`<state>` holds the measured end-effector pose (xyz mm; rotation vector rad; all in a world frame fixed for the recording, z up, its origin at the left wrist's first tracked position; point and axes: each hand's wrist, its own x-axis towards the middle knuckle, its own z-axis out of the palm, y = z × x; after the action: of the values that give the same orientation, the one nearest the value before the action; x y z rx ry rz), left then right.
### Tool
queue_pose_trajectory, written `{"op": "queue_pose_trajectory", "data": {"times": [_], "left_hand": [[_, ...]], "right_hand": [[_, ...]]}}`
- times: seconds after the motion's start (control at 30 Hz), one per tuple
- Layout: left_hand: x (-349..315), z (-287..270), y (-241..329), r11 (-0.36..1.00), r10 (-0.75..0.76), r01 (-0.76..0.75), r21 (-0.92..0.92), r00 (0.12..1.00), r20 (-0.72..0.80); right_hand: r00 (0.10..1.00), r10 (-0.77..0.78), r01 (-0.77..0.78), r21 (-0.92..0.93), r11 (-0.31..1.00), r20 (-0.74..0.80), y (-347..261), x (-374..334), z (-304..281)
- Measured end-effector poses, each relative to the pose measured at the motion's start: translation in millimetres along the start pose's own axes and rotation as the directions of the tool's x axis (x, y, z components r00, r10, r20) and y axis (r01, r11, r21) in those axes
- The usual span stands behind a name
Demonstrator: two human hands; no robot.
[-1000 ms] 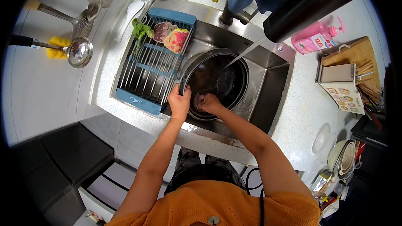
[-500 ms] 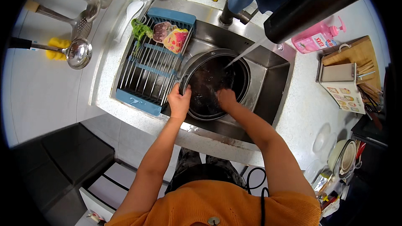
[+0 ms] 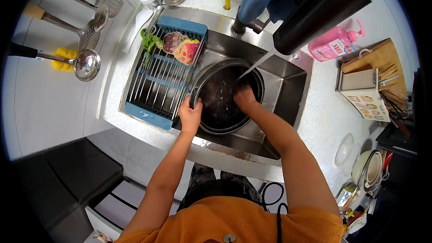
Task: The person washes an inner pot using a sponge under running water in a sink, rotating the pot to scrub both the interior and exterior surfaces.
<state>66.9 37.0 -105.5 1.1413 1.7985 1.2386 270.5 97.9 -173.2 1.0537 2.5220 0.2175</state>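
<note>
blue plastic and steel bars led off at the left: the drying rack (image 3: 148,116) sat over that side of the sink (image 3: 292,91), leafy greens (image 3: 151,41) toward its far end. next along, a firm one, the left hand (image 3: 191,116) had the dark round pot (image 3: 220,131) grasped by its near-left rim, thumb to the inner side! the pot stood in the sink, just right of the rack, round, so no long axis to speak of. and now the crux: the right hand (image 3: 245,98) was down inside the pot's right half, across from the left, and the water stream (image 3: 257,65) landed just beyond its fingers. so the right was nearer the water, the left at the rim. clenched or loose, that right one? couldn't tell, fingertips hidden. farther right, the black spout (image 3: 321,13) slanted overhead, and the pink pump bottle (image 3: 333,45) stood on the tabletop (image 3: 324,103).
</note>
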Motion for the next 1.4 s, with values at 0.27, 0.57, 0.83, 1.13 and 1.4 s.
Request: {"op": "queue_pose_trajectory", "data": {"times": [0.27,0.57,0.83,1.13,1.4], "left_hand": [[-1,-2,3,1.000,-0.004,0.004,0.016,1.000,-0.025],[-1,0,-4,0.998,0.064,-0.062,0.024,0.996,-0.065],[-4,1,7,0.999,0.037,-0.037,0.006,0.999,-0.031],[-4,4,1,1.000,0.021,-0.021,0.001,0.999,-0.030],[1,-1,0,0.999,0.035,-0.035,0.005,0.999,-0.040]], "right_hand": [[0.959,0.161,-0.246,0.395,0.885,0.235,-43,-6,9],[0.968,0.147,-0.181,0.970,-0.159,0.205,-90,-24,-64],[0.991,0.061,-0.036,0.198,0.979,-0.122,37,-67,-36],[0.947,0.129,-0.254,0.441,0.861,0.293,-45,-34,-15],[0.931,0.072,-0.274,0.556,0.785,0.357,-43,-29,-21]]}}
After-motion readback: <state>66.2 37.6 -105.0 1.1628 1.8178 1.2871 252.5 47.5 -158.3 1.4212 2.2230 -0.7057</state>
